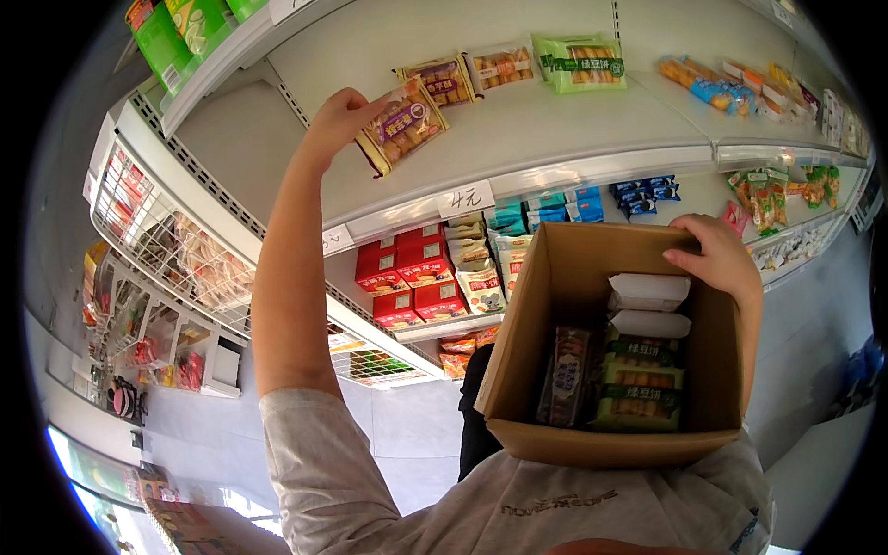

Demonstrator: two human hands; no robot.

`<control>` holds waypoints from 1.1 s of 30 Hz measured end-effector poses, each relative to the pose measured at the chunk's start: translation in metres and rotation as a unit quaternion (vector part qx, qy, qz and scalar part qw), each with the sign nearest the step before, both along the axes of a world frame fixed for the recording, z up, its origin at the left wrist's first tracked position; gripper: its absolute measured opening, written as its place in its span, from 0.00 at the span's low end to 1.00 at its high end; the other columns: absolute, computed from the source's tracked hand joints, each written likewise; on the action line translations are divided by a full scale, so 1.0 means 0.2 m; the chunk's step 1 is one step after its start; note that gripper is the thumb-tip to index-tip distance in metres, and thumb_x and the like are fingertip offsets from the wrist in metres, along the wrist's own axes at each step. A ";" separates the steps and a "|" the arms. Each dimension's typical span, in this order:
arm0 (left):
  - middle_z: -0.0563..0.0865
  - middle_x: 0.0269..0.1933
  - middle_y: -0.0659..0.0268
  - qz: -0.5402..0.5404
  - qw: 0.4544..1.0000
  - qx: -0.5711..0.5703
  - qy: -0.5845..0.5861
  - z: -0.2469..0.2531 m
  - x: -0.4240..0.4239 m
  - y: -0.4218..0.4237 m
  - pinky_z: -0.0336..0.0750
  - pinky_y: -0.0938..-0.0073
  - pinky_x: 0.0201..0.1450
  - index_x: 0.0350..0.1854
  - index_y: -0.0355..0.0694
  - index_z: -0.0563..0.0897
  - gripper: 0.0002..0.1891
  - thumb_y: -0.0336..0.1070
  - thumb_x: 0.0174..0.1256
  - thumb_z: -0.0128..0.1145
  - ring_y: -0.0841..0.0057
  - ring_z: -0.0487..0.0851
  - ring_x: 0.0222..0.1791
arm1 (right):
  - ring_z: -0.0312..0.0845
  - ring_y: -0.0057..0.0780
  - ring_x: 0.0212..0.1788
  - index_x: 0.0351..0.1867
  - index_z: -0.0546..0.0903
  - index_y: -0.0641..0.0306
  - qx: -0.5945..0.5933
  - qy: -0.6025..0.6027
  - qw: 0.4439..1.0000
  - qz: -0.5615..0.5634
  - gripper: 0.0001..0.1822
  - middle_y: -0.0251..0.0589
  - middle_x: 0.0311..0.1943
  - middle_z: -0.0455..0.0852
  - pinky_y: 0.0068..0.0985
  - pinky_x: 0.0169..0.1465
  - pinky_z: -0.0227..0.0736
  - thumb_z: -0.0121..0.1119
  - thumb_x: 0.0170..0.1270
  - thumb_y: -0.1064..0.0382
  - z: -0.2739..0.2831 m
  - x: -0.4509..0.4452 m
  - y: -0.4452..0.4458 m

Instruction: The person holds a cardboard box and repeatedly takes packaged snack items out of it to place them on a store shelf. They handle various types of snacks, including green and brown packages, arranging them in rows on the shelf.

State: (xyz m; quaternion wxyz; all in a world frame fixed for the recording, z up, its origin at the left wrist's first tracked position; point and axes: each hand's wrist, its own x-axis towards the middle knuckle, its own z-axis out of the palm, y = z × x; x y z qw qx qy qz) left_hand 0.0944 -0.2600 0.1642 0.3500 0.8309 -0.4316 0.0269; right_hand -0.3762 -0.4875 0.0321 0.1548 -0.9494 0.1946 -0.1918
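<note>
My left hand (340, 125) pinches the upper left corner of a clear pack of pastries with a purple label (404, 125), tilted over the upper shelf (485, 135). Just behind it lies a similar purple-labelled pack (444, 80). To the right sit an orange-labelled pack (502, 67) and green pastry packs (586, 64). With my right hand (718, 253) I grip the far right rim of an open cardboard box (517, 333), held against my body. Inside the box are green pastry packs (639, 397), a dark pack with a pale label (565, 374) and white-wrapped packs (649, 291).
Below the upper shelf, red boxes (420, 260) and bagged snacks (482, 284) fill a lower shelf. Handwritten price cards (466, 199) hang on the shelf edge. Green snack canisters (159, 45) stand at upper left. White wire baskets (187, 236) jut out at left.
</note>
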 end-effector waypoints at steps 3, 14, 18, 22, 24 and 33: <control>0.85 0.32 0.64 0.021 0.990 0.094 -0.102 0.06 -0.01 -0.11 0.76 0.72 0.38 0.36 0.35 0.82 0.30 0.63 0.57 0.69 0.74 0.83 0.35 | 0.80 0.49 0.46 0.49 0.81 0.66 0.005 0.014 1.000 -0.005 0.23 0.49 0.42 0.86 0.37 0.50 0.73 0.71 0.58 0.54 -0.01 0.00 -0.02; 0.89 0.46 0.55 -0.024 0.977 0.195 -0.085 0.08 -0.04 -0.47 0.80 0.68 0.47 0.56 0.30 0.81 0.39 0.62 0.54 0.71 0.66 0.88 0.42 | 0.81 0.53 0.41 0.43 0.83 0.67 -0.034 -0.052 0.998 0.026 0.21 0.52 0.37 0.87 0.40 0.45 0.74 0.71 0.56 0.53 -0.03 0.06 -0.01; 0.88 0.48 0.59 -0.059 0.992 -0.018 0.108 0.02 -0.01 -0.46 0.80 0.65 0.45 0.58 0.30 0.79 0.34 0.54 0.59 0.72 0.68 0.87 0.39 | 0.81 0.54 0.42 0.43 0.83 0.66 -0.039 -0.056 0.997 0.023 0.21 0.52 0.37 0.87 0.41 0.46 0.74 0.71 0.56 0.51 -0.03 0.03 -0.01; 0.86 0.45 0.65 -0.068 0.928 -0.264 0.253 -0.08 0.04 -0.43 0.79 0.64 0.44 0.62 0.33 0.76 0.29 0.45 0.65 0.70 0.72 0.84 0.40 | 0.81 0.54 0.43 0.43 0.83 0.67 -0.029 -0.053 0.998 0.022 0.22 0.52 0.38 0.87 0.41 0.46 0.74 0.71 0.57 0.51 -0.03 0.02 -0.02; 0.85 0.45 0.66 -0.016 0.919 -0.278 0.279 -0.12 0.00 -0.41 0.78 0.65 0.48 0.59 0.37 0.76 0.23 0.43 0.68 0.65 0.74 0.83 0.41 | 0.81 0.54 0.43 0.44 0.83 0.67 -0.029 -0.056 0.998 0.019 0.22 0.52 0.38 0.87 0.41 0.47 0.74 0.71 0.57 0.51 -0.04 0.00 -0.03; 0.84 0.49 0.68 -0.039 0.940 -0.202 0.271 -0.12 0.02 -0.15 0.75 0.64 0.51 0.58 0.47 0.76 0.22 0.44 0.65 0.66 0.74 0.81 0.46 | 0.81 0.53 0.44 0.44 0.83 0.66 -0.032 -0.047 0.998 0.013 0.22 0.51 0.39 0.87 0.40 0.48 0.75 0.71 0.58 0.51 -0.05 -0.04 -0.04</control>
